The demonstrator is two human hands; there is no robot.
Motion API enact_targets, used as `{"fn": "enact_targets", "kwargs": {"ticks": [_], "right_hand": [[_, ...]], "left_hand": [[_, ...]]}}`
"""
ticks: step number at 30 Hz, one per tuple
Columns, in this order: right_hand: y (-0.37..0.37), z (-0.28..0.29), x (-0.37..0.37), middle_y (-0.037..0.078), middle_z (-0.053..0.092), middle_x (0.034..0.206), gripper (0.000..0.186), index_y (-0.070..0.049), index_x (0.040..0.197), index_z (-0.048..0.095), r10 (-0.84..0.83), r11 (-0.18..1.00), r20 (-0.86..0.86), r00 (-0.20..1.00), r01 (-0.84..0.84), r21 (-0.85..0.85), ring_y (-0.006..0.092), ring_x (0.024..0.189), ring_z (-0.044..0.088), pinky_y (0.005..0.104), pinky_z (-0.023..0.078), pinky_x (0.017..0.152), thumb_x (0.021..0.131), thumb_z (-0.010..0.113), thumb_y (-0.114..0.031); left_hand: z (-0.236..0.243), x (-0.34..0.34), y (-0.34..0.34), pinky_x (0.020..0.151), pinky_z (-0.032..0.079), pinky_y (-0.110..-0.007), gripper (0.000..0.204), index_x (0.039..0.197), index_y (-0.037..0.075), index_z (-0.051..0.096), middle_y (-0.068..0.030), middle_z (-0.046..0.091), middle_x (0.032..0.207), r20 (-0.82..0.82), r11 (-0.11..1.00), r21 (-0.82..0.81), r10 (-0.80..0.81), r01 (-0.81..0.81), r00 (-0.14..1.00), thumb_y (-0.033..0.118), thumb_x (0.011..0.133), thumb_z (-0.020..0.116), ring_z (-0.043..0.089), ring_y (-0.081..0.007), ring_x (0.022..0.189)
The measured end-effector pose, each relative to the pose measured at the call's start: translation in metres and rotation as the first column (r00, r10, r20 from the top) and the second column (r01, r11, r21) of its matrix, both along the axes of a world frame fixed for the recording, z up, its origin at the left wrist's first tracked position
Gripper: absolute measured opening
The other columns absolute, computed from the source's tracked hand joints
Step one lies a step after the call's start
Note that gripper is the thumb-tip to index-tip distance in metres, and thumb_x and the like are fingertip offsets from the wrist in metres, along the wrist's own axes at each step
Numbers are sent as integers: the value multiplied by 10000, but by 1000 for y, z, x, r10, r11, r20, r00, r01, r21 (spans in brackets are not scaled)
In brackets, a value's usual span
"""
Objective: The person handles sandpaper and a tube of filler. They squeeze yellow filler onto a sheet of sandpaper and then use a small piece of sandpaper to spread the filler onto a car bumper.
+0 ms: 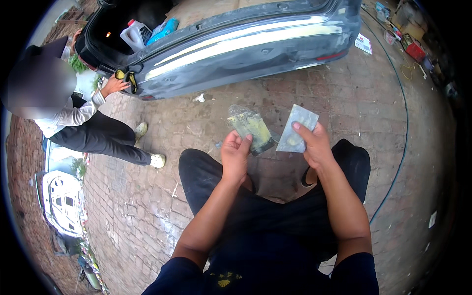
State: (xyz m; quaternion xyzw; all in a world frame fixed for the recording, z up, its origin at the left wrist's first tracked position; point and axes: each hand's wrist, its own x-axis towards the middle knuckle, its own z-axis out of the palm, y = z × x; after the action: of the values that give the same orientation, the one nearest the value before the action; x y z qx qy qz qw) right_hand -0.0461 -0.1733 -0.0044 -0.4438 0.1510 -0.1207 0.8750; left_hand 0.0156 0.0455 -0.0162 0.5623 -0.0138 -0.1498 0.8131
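My left hand grips a flat, dark rectangular plate smeared with yellowish putty, its thumb pressed on the near end. Beside it, my right hand pinches a thin grey flat piece with straight edges, thumb on top; whether it is a spreader or a sheet is unclear. The two pieces sit close together above my knees, a narrow gap between them. Ahead lies a grey car rear bumper with long pale-yellow putty stripes along its upper part.
At the left a co-worker stands by the car, a hand at a black-and-yellow item. A white jug and a blue package sit in the open trunk. A dark hose crosses the brick paving at right.
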Motion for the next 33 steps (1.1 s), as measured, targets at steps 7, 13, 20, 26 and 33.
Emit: {"fn": "enact_targets", "kwargs": {"ticks": [7,13,20,26,33], "right_hand": [[36,-18,-3,61,744,1070,259,20,1195,668,-93,982,-88,992,77,-172,114,927,692,296,566,798,973,750,-85],[42,-17,-6,45,737,1034,196,8,1142,688,-68,986,-131,989,47,-160,104,903,682,297,557,792,989,736,-104],[37,-26,-13,71,785,956,210,17,1076,739,20,866,-45,999,-40,-498,117,865,704,341,570,752,973,747,-166],[29,-13,-9,66,782,967,190,11,1084,736,167,595,-190,967,-253,-763,125,851,708,333,564,746,987,725,-152],[26,-41,9,50,740,1014,158,3,1108,696,-252,963,-189,949,226,-150,115,876,683,310,549,768,1003,707,-115]], "left_hand": [[13,-24,-22,830,540,-274,233,1267,-13,603,-52,738,1099,47,992,81,-103,99,994,9,1036,600,687,-102,924],[8,-33,-18,660,449,-234,120,1113,-8,686,18,709,912,68,940,307,-180,151,981,80,1049,637,562,-26,752],[12,-28,-19,665,454,-224,108,1085,5,704,17,712,923,88,920,349,-221,178,971,88,1045,646,570,-16,756],[-10,-13,-6,690,484,-231,90,1089,-5,709,2,731,943,4,926,233,-306,297,952,36,1022,665,627,-48,783],[-25,-11,-26,894,506,-273,201,1219,4,668,-27,717,1148,-70,985,4,-172,173,983,29,1020,660,652,-103,1011]]}}
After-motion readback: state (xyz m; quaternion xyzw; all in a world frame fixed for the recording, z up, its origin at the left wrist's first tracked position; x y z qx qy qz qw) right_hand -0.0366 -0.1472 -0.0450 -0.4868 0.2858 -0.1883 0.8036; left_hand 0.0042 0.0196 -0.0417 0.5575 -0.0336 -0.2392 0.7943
